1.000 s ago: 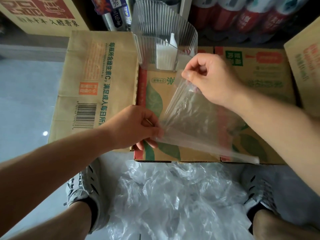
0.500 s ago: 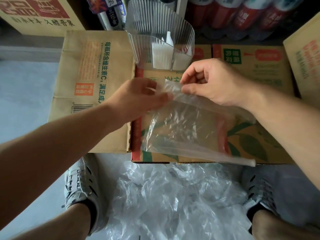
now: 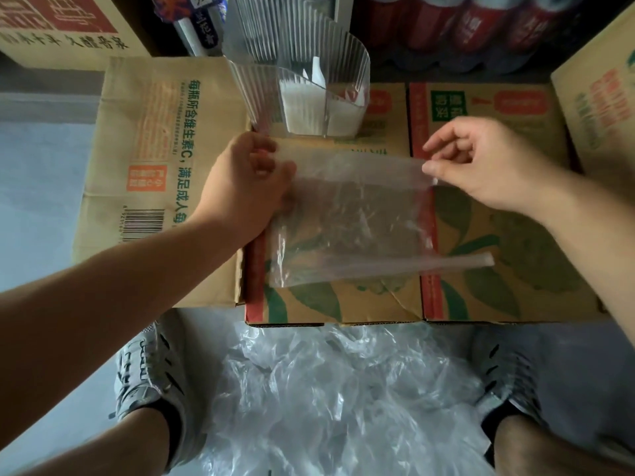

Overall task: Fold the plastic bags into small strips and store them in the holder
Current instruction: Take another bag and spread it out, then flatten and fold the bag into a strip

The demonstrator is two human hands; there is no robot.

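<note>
A clear plastic bag lies spread over the top of the leaf-printed carton, covering its left half. The bag's upper edge is pulled taut between both hands and runs left to right across the carton, parallel to the carton's near edge. The left hand, at the carton's left border, has its fingers curled round the bag's upper left corner and grips it. The right hand, above the middle of the carton, pinches the upper right corner between thumb and forefinger, with the other fingers loosely curled.

Along the bag's near side a narrow folded band lies on the carton. Its long axis also runs left to right, slightly slanted, and its right end points past the bag's side edge toward the carton's right half.

A clear ribbed holder stands upright at the carton's far edge, with white folded strips inside it. A flattened brown box lies against the carton's left side. In front of the carton's near edge, a heap of crumpled clear bags sits on the floor between two grey shoes.
</note>
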